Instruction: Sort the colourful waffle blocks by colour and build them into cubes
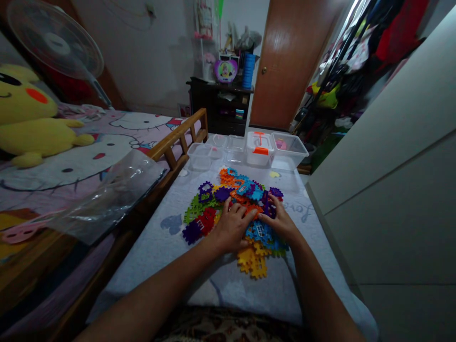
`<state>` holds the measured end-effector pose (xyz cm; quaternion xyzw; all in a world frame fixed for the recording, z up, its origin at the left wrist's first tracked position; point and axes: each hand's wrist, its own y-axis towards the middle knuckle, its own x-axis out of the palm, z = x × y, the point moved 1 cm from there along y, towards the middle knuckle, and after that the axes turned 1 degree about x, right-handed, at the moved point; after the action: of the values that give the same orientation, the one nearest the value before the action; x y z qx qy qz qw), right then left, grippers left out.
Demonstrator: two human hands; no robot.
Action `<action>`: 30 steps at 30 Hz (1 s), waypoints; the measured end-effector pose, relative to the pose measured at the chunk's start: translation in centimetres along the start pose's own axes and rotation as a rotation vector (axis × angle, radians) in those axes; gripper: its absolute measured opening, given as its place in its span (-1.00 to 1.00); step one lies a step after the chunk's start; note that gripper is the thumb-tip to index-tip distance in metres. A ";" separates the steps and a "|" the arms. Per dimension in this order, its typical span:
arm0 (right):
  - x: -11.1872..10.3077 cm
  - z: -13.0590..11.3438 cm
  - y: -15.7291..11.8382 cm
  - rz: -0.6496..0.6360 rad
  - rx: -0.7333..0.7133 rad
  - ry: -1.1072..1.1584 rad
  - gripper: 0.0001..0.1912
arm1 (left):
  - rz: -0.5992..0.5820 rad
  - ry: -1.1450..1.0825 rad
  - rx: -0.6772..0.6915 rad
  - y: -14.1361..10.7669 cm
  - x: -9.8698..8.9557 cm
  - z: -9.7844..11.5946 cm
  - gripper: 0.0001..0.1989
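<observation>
L hand open, fingers spread, resting on pile of interlocking plastic toy pcs; R hand open too, fingertips on purple & blue pcs; pile mid-frame on cloth-covered counter; clear plastic boxes upper centre.

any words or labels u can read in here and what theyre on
"Love" (first letter unsure): grey cursive on the pale cloth cover
Too small to read: the purple framed picture
Too small to read: the paper sign on the shelf unit
No other readable text shows.
</observation>
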<state>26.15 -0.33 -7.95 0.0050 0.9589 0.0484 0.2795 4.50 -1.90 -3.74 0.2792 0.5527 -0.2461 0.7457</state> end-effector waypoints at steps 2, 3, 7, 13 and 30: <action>0.1 -0.5 0.0 0.010 -0.013 0.075 -0.15 | 0.005 -0.042 0.034 0.3 0.2 -0.1 -0.10; 0.2 -0.9 0.0 0.013 -0.015 0.110 -0.18 | 0.017 -0.062 0.041 0.3 0.3 -0.1 -0.10; 0.5 -2.9 0.5 -0.005 -0.046 0.217 -0.30 | 0.117 -0.140 0.014 0.3 0.4 -0.6 -0.17; 2.0 -7.2 3.2 -0.082 -0.086 0.256 -0.52 | 0.340 -0.229 -0.152 -0.1 -1.0 -2.1 -0.43; 8.9 -10.4 19.6 -0.332 -0.109 -0.671 -0.37 | 0.410 -0.139 -0.347 -6.3 -0.6 -4.4 -0.16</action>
<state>12.71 18.62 -2.13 -0.1495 0.7979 0.0489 0.5819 -2.95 -3.34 -5.06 0.2358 0.4663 -0.0104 0.8526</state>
